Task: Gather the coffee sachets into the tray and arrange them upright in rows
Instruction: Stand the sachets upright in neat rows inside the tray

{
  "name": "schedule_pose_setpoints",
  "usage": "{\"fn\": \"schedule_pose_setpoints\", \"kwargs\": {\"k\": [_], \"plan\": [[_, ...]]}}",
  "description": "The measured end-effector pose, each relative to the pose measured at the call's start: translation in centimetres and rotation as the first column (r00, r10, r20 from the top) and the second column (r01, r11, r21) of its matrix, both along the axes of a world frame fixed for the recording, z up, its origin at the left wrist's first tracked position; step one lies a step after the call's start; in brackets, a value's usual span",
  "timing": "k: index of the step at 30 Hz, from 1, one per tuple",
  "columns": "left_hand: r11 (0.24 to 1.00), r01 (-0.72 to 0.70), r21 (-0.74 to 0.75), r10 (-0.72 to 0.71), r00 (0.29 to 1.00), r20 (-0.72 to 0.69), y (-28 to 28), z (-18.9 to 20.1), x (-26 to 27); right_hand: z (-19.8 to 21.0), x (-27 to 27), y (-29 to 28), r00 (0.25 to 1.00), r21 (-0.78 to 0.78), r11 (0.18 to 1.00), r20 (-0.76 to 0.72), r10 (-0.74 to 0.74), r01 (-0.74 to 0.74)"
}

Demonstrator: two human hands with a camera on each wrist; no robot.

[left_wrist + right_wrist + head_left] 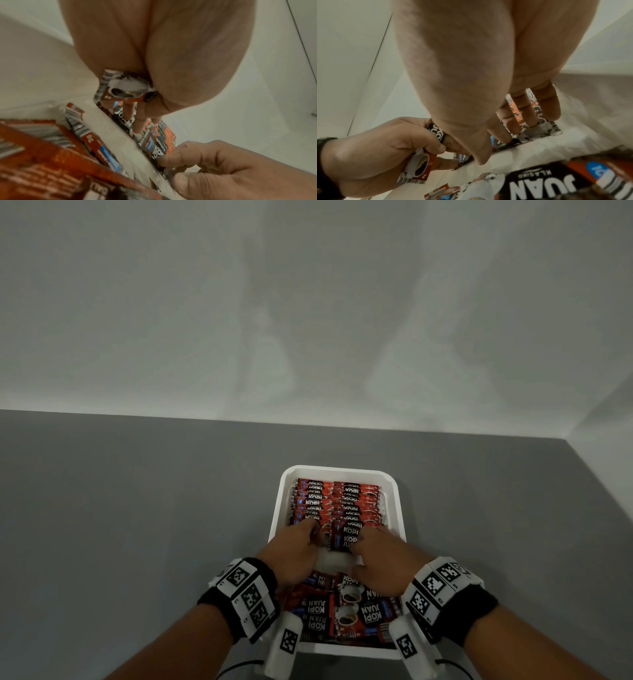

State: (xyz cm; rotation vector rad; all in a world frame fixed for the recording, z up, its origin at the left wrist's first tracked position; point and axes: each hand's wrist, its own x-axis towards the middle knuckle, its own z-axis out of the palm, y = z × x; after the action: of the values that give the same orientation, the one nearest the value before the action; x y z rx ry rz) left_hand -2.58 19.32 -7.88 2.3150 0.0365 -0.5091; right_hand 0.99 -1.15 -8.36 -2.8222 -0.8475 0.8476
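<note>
Though partly hidden, sachet (344, 537) between fingers (363, 537)

The left hand (296, 553) and the right hand (383, 559) cover the middle of the white tray (399, 508), so the nearest upright sachets (337, 501) are hidden. The loose sachets (356, 607) are partly behind the wrists. In the left wrist view the near packets (42, 155) are blurred, and their print is not readable.
</note>
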Motion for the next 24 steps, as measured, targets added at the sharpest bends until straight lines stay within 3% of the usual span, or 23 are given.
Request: {"fn": "schedule_pose_setpoints", "kwargs": {"k": [6,10,12,14,16,18,21,24], "plan": [[0.999,-0.021,-0.029,0.023,0.999,0.048,0.0,-0.3,0.1,-0.5,0.1,-0.4,1.0,0.065,0.998,0.011,0.005,-0.005],[0.976,-0.118,-0.181,0.136,0.987,0.089,0.0,-0.1,0.1,-0.1,0.2,-0.5,1.0,0.15,0.988,-0.004,-0.028,0.029],[0.893,-0.253,-0.373,0.275,0.961,0.007,0.1,0.1,0.1,1.1,0.1,-0.5,0.999,0.209,0.977,-0.016,-0.028,0.031],[0.745,-0.38,-0.548,0.388,0.915,-0.106,0.3,0.5,0.0,2.5,0.0,-0.3,0.997,0.307,0.949,-0.022,-0.069,0.072],[0.611,-0.431,-0.664,0.434,0.884,-0.175,0.2,1.1,0.2,4.0,-0.1,0.2,0.982,0.462,0.867,-0.084,-0.169,0.188],[0.511,-0.426,-0.747,0.447,0.874,-0.191,-0.3,1.8,0.3,5.4,-0.3,1.2,0.94,0.598,0.725,-0.222,-0.259,0.342],[0.454,-0.32,-0.832,0.41,0.904,-0.124,-0.9,2.4,0.4,6.1,-0.3,2.4,0.871,0.713,0.501,-0.383,-0.308,0.491],[0.397,-0.308,-0.865,0.435,0.892,-0.119,-0.5,3.0,0.4,6.2,0.5,2.3,0.858,0.758,0.427,-0.341,-0.384,0.493]]}}
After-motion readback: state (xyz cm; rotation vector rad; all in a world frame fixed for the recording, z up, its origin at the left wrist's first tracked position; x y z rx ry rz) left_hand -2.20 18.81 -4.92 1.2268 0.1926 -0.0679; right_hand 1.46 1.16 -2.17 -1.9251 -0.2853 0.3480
